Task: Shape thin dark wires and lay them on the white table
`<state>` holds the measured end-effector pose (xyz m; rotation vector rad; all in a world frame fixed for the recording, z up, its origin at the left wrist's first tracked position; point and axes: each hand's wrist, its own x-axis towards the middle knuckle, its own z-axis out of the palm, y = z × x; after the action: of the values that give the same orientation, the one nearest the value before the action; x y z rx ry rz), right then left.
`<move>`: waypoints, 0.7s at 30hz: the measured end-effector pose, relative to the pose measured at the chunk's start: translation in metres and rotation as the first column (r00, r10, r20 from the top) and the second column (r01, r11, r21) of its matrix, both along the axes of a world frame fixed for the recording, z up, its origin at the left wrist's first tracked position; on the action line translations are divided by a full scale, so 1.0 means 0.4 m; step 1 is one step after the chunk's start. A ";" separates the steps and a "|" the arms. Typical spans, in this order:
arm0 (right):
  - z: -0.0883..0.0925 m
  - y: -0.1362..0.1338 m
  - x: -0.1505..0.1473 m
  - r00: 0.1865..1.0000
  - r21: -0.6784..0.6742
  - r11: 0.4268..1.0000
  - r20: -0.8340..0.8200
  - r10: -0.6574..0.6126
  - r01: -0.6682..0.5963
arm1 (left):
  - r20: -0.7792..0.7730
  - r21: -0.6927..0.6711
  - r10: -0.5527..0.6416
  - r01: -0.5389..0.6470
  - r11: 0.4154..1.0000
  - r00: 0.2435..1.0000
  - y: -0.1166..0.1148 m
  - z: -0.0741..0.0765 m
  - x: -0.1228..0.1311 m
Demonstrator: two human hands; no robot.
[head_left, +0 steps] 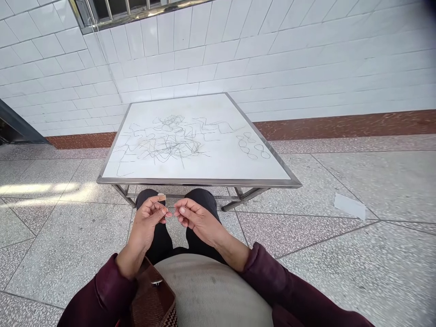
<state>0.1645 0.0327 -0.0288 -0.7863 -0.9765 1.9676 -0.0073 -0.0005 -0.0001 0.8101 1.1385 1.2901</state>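
My left hand [151,217] is closed in a pinch above my left knee, with a thin dark wire [155,203] curving out at its fingertips. A tan wrap, like a bandage [161,197], covers one fingertip of that hand. My right hand [195,217] faces it, thumb and forefinger pinched together a short gap away. The wire seems to run across to the right fingertips, though it is too fine to follow clearly. Both hands are in front of the near edge of a low white table [218,168], below its top.
A tangle of thin wires [173,145] covers the table's left and middle. Several looped wire pieces [252,146] lie toward its right edge. Beyond stands a white tiled wall [190,59]. A brown bag [153,290] rests at my left side. A pale strip [350,206] lies on the floor.
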 end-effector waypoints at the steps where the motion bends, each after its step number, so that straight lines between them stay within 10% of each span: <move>1: 0.001 0.000 0.000 1.000 -0.007 1.000 -0.016 -0.001 0.001 | 0.003 0.001 0.002 -0.002 1.000 1.000 0.000 0.002 0.001; 21: -0.006 0.005 -0.009 0.998 0.113 0.991 0.003 -0.068 0.067 | -0.053 0.020 0.031 -0.030 0.999 0.998 0.001 0.005 0.004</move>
<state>0.1610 0.0347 -0.0313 -0.7528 -1.0427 1.8361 -0.0058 0.0001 0.0019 0.8487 1.1869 1.3131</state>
